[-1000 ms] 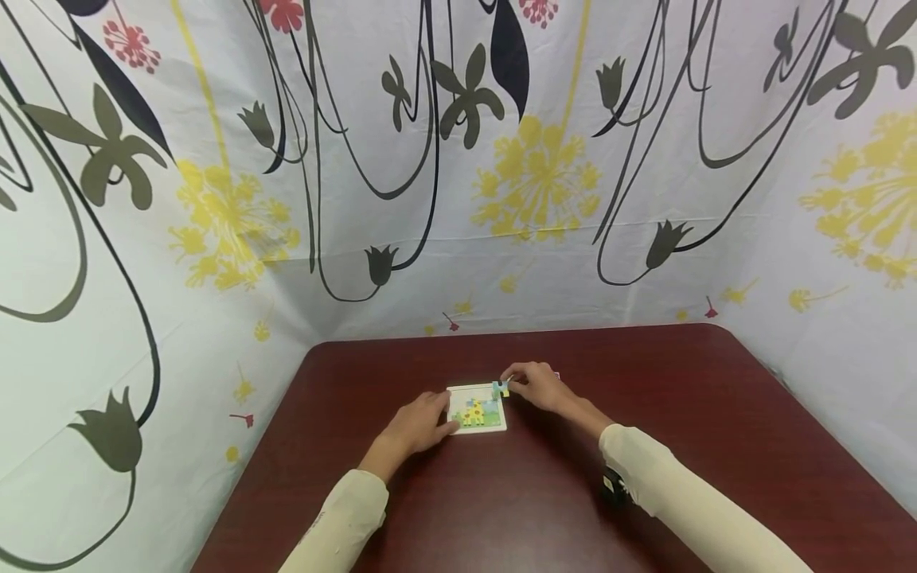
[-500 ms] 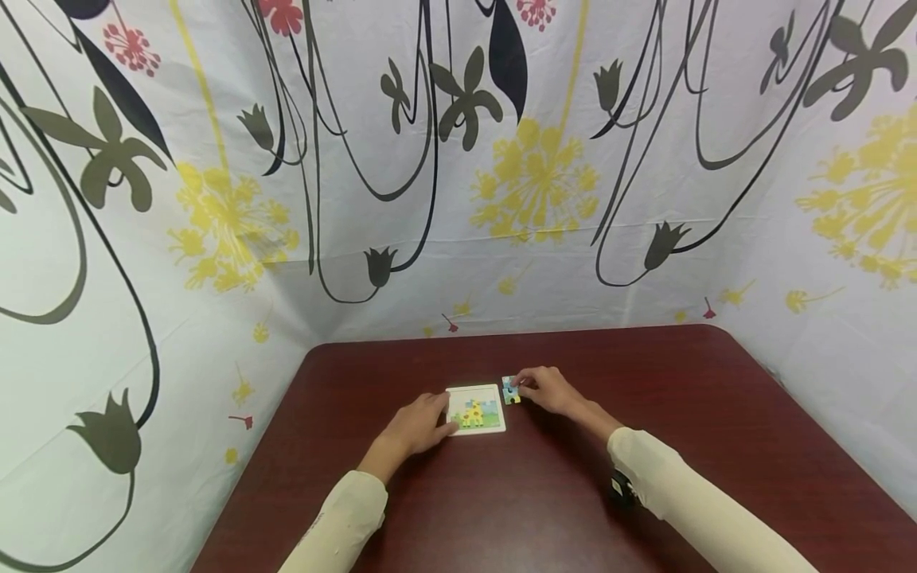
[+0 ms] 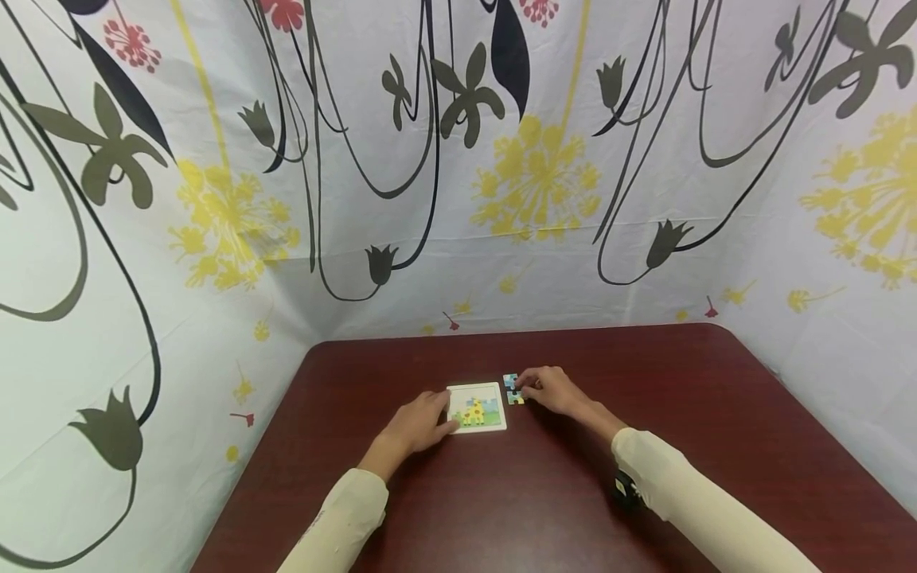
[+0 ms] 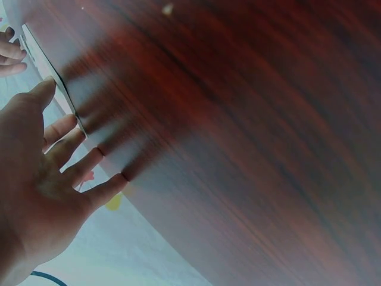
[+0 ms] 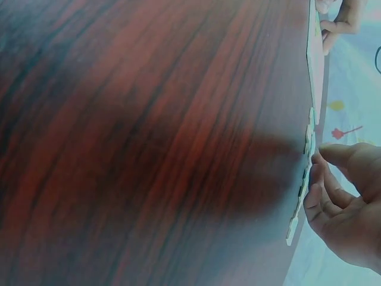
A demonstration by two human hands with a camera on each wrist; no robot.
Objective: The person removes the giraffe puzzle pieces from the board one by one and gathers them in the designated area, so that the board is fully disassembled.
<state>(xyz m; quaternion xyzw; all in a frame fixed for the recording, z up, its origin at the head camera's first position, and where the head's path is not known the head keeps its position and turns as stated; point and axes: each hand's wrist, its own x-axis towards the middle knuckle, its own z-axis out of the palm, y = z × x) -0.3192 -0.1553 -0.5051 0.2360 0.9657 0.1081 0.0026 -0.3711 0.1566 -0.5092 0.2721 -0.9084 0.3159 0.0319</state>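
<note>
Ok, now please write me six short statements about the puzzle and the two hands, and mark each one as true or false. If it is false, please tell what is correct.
1. The left hand touches the puzzle board. True.
2. The picture covers the whole board. False: a pale part at its far side shows no picture.
3. The right hand is at the loose pieces. True.
4. A yellow giraffe shows on the board. True.
5. The loose pieces are to the left of the board. False: they are to its right.
6. The board stands upright. False: it lies flat on the table.
</note>
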